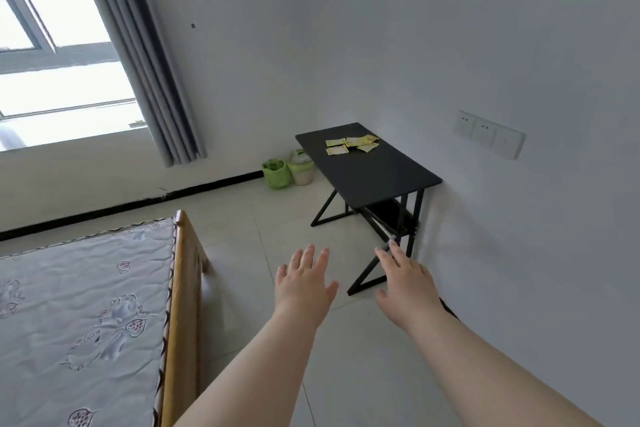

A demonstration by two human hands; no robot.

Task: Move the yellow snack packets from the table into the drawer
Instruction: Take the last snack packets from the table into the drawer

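Several yellow snack packets (351, 144) lie in a loose cluster at the far end of a small black table (374, 173) that stands against the right wall. Both my arms stretch forward over the floor, well short of the table top. My left hand (303, 282) is flat with fingers spread and holds nothing. My right hand (405, 279) is also spread and empty, in front of the table's near black leg. No drawer is in view.
A bed with a patterned mattress (79, 315) and wooden frame (183, 288) fills the lower left. Two green and white bins (289, 172) stand by the far wall under a grey curtain (145, 55). Wall sockets (488, 133) sit on the right wall. Tiled floor lies between bed and table.
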